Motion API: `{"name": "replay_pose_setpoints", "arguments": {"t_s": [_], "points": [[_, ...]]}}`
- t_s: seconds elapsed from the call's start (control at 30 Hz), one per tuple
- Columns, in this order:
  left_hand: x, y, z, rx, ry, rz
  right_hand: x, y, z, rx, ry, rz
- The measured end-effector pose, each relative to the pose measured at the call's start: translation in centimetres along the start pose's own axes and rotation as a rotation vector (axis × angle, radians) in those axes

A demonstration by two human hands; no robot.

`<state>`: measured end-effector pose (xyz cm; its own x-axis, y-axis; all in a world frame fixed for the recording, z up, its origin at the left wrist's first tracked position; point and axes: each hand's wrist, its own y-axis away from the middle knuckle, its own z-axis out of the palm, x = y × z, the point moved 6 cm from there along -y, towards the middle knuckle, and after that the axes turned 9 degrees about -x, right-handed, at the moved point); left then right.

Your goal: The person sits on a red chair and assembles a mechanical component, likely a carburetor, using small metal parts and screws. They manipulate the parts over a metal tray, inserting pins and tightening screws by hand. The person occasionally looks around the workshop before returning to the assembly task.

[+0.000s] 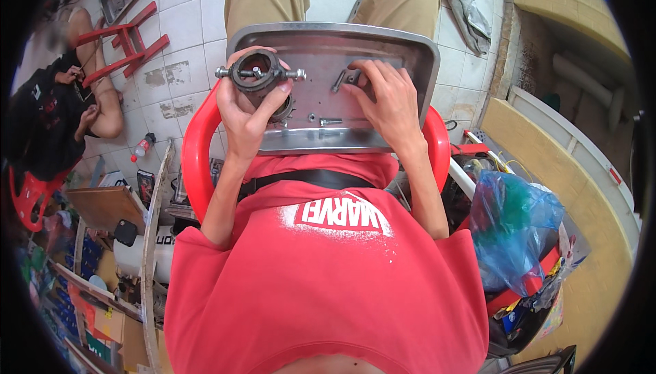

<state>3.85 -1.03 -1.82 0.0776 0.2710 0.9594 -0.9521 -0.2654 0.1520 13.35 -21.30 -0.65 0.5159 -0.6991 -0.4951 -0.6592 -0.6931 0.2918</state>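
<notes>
My left hand [247, 115] is closed round a dark ring-shaped metal part [254, 89], raised over the left side of a grey metal tray [328, 143]. A long bolt [292, 74] sticks out sideways from the part. Beneath it shows a toothed metal ring [283, 110], partly covered by my thumb. My right hand [388, 99] is over the tray's right half, thumb and forefinger curved and apart. Close by its fingertips are a short bolt [337, 81] and a small dark piece [352, 76]. Nearer me on the tray lie another bolt [331, 122] and a nut [311, 117].
The tray lies across my lap, between the arms of a red plastic chair [198, 148]. Left of me sits another person [51, 111] beside a red stool frame [130, 42]. A bottle [143, 145] is on the tiles. At right hangs a blue plastic bag [514, 227].
</notes>
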Motion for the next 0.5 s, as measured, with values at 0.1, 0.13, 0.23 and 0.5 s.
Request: {"name": "replay_pose_setpoints", "arguments": {"t_s": [0.1,0.13,0.23,0.5], "points": [[-0.1,-0.3,-0.4,0.026,0.039,-0.035,-0.4,-0.1,0.2,-0.020,-0.051,-0.062],[0.0,-0.4,-0.4,0.023,0.064,-0.037,-0.6,-0.2,0.5,-0.044,-0.055,-0.089],[0.1,-0.5,-0.5,0.002,0.141,-0.060,-0.8,-0.5,1.0,-0.058,-0.110,-0.105],[-0.6,-0.5,0.2,-0.101,0.190,-0.201,0.2,-0.2,1.2,0.062,-0.097,-0.074]]}}
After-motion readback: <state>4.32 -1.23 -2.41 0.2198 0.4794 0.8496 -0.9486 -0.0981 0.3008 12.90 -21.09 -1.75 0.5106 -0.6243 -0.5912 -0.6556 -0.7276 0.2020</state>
